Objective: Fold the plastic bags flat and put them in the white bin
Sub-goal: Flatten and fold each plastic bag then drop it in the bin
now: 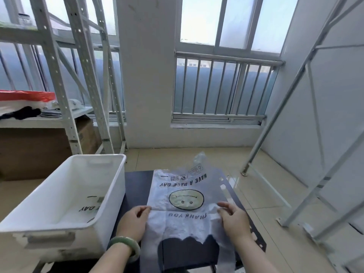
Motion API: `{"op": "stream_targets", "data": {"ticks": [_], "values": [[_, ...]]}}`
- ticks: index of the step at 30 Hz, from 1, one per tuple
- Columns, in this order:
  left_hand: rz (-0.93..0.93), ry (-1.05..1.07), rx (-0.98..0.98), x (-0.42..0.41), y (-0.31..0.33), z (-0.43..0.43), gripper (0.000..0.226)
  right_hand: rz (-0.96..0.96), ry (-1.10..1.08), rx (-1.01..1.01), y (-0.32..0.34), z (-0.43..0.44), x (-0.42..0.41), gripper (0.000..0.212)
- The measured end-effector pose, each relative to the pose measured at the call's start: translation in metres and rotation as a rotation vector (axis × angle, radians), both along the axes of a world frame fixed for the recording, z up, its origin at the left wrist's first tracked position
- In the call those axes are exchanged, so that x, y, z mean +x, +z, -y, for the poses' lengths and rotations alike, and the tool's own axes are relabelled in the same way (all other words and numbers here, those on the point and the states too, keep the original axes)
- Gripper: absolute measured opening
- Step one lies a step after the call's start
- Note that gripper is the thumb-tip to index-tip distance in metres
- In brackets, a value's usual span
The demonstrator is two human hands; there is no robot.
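Note:
A translucent white plastic bag [183, 186] with a smiley face and "THANK YOU" print lies spread on a dark board [136, 186], its handles toward me and its far end crumpled upward. My left hand [134, 221], with a green bangle at the wrist, pinches the bag's left edge. My right hand [234, 219] pinches the right edge at the same height. The white bin [110, 194] stands just left of the board; another folded printed bag [89, 207] lies on its bottom.
Metal shelving [59, 79] with red and white items and cardboard boxes [33, 152] stands at the left. A white rack frame [295, 154] rises on the right. Tiled floor [262, 196], a pillar and barred windows lie beyond.

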State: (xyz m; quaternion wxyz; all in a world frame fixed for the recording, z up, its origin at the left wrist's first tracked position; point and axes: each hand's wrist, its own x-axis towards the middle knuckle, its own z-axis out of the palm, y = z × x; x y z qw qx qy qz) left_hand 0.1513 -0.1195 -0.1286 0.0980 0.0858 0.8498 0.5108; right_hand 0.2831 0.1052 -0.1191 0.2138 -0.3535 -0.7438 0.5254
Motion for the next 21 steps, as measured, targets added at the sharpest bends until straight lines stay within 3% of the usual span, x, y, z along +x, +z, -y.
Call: {"op": "stream_targets", "data": {"ticks": [6,9,12,14,18,21], "values": [[0.007,-0.12,-0.002,-0.01,-0.007,0.003,0.041,0.135,0.111,-0.132,-0.01,-0.016,0.004,0.038],[-0.126,-0.262,-0.138,-0.014,-0.011,0.009,0.045,0.187,0.171,-0.198,-0.014,-0.028,0.005,0.063],[-0.271,-0.427,-0.279,-0.014,-0.012,0.012,0.059,0.18,0.228,-0.213,-0.023,-0.034,0.004,0.074],[-0.342,-0.48,-0.328,-0.015,-0.017,0.013,0.057,0.171,0.276,-0.209,-0.028,-0.038,0.005,0.08],[-0.544,-0.346,-0.309,-0.017,-0.023,0.009,0.037,0.12,0.289,-0.171,-0.026,-0.041,0.012,0.073],[-0.557,-0.446,-0.163,-0.015,-0.017,0.005,0.056,0.095,0.275,-0.114,-0.024,-0.04,0.015,0.053]]}}
